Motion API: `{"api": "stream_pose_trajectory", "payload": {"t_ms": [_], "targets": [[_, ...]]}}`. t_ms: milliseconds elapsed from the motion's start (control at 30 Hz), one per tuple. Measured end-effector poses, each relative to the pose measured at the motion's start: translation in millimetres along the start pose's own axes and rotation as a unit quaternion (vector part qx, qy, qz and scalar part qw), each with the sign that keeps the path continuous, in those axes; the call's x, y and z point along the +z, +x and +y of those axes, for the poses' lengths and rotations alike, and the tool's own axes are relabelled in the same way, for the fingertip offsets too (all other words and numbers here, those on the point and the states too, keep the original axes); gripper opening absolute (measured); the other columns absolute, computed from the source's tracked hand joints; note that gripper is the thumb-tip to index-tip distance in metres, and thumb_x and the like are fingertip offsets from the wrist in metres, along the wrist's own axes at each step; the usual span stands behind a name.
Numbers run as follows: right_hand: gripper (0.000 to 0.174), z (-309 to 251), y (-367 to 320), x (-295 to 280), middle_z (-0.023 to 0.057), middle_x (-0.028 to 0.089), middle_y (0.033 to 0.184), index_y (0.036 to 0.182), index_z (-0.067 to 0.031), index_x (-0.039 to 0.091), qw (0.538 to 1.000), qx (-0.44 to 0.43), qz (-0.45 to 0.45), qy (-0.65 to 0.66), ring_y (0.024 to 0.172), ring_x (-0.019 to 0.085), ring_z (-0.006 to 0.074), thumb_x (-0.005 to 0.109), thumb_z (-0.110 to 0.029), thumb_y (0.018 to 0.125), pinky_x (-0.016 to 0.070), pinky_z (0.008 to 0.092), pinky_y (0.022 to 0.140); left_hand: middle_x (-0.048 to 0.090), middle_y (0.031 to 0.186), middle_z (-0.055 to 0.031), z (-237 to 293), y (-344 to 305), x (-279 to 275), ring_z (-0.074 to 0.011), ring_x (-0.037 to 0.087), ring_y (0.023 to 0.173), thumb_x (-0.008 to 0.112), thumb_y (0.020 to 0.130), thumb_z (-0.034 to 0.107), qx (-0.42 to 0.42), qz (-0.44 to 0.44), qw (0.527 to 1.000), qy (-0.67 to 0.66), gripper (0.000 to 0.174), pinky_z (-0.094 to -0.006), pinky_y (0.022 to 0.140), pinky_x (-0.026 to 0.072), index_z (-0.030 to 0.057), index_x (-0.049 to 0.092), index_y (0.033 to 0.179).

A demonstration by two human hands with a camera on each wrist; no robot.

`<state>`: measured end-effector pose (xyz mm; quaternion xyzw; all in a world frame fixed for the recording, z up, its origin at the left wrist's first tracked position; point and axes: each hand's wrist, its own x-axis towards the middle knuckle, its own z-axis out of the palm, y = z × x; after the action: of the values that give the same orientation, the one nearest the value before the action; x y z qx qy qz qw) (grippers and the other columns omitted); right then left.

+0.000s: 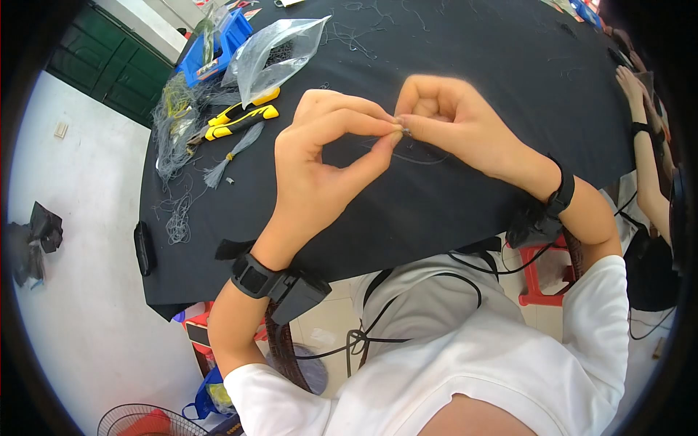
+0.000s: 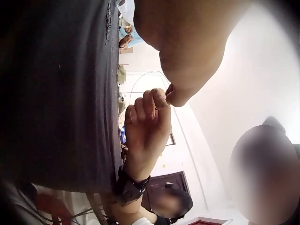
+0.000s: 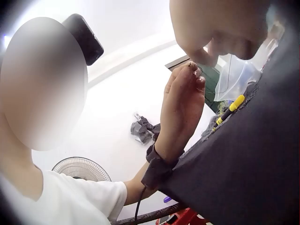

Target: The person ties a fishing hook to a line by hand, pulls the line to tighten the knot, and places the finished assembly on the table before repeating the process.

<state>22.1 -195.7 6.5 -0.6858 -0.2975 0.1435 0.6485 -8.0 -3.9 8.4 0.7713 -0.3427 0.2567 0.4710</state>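
Note:
Over the black-covered table my two hands meet fingertip to fingertip. My left hand (image 1: pixel 309 149) pinches a tiny greyish piece (image 1: pixel 406 131) between thumb and forefinger; its exact kind is too small to tell. From the other side my right hand (image 1: pixel 462 127) pinches at the same spot, its other fingers curled in. A thin clear line (image 1: pixel 425 161) loops below the fingertips. The same thin line (image 2: pixel 131 89) bows out past the right hand (image 2: pixel 147 124) in the left wrist view. Seen from the right wrist, the left hand (image 3: pixel 183 105) has its fingertips close together.
Yellow-and-black pliers (image 1: pixel 243 123), a tied bundle of line (image 1: pixel 233 156) and tangled line (image 1: pixel 174 131) lie on the left of the black cloth (image 1: pixel 480 218). Behind them are a clear plastic bag (image 1: pixel 280 58) and a blue bin (image 1: pixel 218 47). Another person's arm (image 1: pixel 636 109) reaches in at right.

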Motion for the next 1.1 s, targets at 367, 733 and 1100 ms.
{"api": "stream_pose_trajectory", "payload": {"t_ms": [367, 733, 1100], "targets": [[0.01, 3, -7, 15, -0.0043, 0.041, 0.055, 0.077, -0.0052, 0.05, 0.993, -0.076, 0.0, -0.088, 0.048, 0.034, 0.0036, 0.057, -0.007, 0.083, 0.0263, 0.0228, 0.044, 0.066, 0.084, -0.0041, -11, -3, 3, -0.0153, 0.054, 0.083, 0.07, 0.07, 0.001, -0.071, 0.085, 0.994, -0.02, 0.011, -0.0267, 0.076, 0.0414, 0.0046, 0.068, 0.079], [0.013, -16, -9, 8, 0.0096, 0.055, 0.066, 0.083, -0.0058, 0.053, 0.867, -0.318, 0.07, -0.377, 0.057, 0.055, 0.0262, 0.062, -0.002, 0.075, 0.0415, 0.0333, 0.05, 0.066, 0.084, -0.0026, -9, -5, 6, -0.0165, 0.056, 0.084, 0.071, 0.066, 0.001, -0.061, -0.007, 0.998, -0.021, 0.013, -0.0281, 0.077, 0.0417, 0.0059, 0.067, 0.078], [0.007, -7, 1, -5, -0.0015, 0.031, 0.052, 0.081, -0.0039, 0.052, 0.941, -0.198, 0.088, -0.261, 0.048, 0.028, 0.0076, 0.059, -0.006, 0.082, 0.0248, 0.0253, 0.046, 0.064, 0.09, -0.0055, -6, -2, 0, -0.0148, 0.054, 0.084, 0.068, 0.068, -0.009, 0.015, -0.064, 0.998, 0.007, 0.018, -0.0259, 0.076, 0.0423, 0.0011, 0.066, 0.083]]}}
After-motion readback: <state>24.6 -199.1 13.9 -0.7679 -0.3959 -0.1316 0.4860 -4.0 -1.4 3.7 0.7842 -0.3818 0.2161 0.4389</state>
